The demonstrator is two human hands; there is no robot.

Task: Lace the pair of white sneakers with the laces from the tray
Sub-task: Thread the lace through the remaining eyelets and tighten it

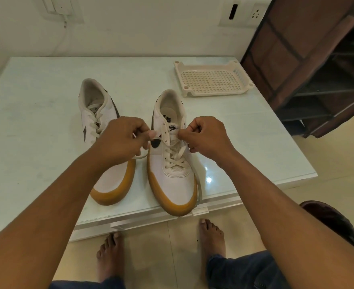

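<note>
Pale surface (36,122) carries everything. The tray (213,80) sits at its far right corner w/ no laces left in it, so both laces are out and on the shoes.

The left-side sneaker (113,174) shows lace rows near its collar. Its middle rows are hidden behind the left forearm, but it looks done.

The right-side sneaker (174,184) is the one in hand, toe toward the person and right at the near edge. Its lace (176,157) crosses up approx. all the eyelet rows, w/ only the top by the tongue still looking open.

The left grip (122,140) has thumb and forefinger pinching one lace end, held just left of the tongue. The right grip (207,136) is curled and pinching the other strand at the upper right eyelets. That strand's loose tail (200,190) runs down along the shoe's right side to the surface edge.

Step, judged: last rows of the 2nd sneaker, so the task is near its end.

Next move prob. needs:
- the tip fed through the top eyelet
- slack pulled even on both sides
- the long right tail drawn up so it doesn't snag
</note>
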